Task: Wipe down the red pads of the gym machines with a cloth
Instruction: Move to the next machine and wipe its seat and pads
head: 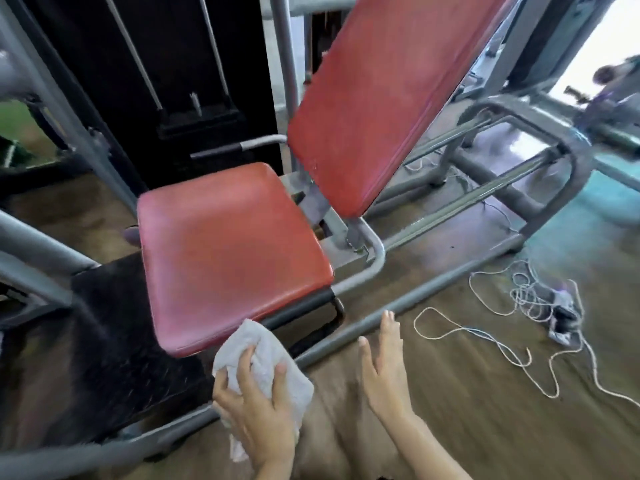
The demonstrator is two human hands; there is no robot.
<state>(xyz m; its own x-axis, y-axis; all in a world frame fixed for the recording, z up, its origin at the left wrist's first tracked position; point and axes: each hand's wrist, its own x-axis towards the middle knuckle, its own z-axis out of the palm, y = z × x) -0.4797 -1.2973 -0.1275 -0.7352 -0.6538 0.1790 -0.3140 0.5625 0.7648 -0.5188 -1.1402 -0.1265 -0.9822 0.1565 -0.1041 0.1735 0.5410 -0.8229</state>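
Gripping the grey cloth in our left hand near the red seat pad, we hold our right hand open, empty.

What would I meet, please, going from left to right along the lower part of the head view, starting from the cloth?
Cloth held in the left hand → open right hand → loose white cord on the floor → small grey device tangled in the cord.

One view only: head cam, wide-angle, worn by the person, facing fwd and down. Sits close above the red seat pad and tilted back pad, both hands at the bottom edge. Wooden floor fills lower right; edges bend w/ lens distortion.
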